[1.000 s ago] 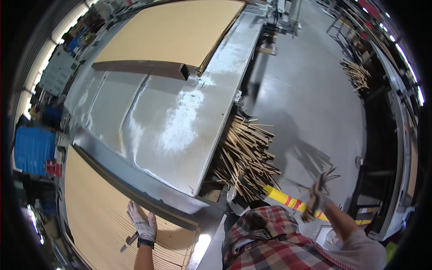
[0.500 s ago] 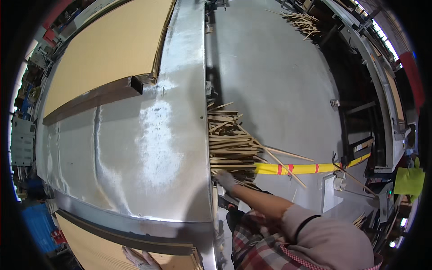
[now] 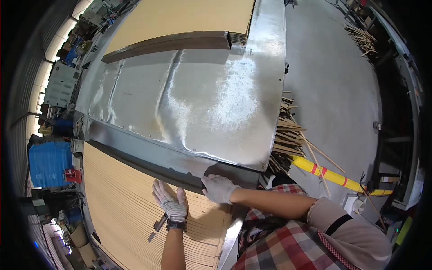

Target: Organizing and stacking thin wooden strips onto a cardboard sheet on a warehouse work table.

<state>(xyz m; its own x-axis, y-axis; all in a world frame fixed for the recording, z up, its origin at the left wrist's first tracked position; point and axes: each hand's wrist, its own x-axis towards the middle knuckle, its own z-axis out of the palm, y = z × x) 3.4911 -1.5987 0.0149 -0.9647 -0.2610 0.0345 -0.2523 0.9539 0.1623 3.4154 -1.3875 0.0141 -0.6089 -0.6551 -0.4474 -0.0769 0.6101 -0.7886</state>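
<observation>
My left hand (image 3: 170,201), in a whitish glove, lies with fingers spread on a tan board sheet (image 3: 130,193) marked with many parallel lines. By its wrist is a knife-like tool (image 3: 157,227) with a pointed grey blade; the wrist hides part of it. My right hand (image 3: 219,188), gloved too, is to the right at the sheet's far edge, by the dark metal ledge (image 3: 148,165). Its fingers are curled in, and whatever they may hold is hidden.
Beyond the ledge stretches a shiny metal table (image 3: 139,99). On it a brown metal bar (image 3: 180,44) lies along a stack of tan sheets (image 3: 193,18). Thin wooden-looking strips (image 3: 288,137) are piled at the table's right side, near a yellow band with red marks (image 3: 330,174).
My right hand has left the strip pile and come left to the lined sheet. The view has swung left, bringing more of that sheet and the knife-like tool into sight.
</observation>
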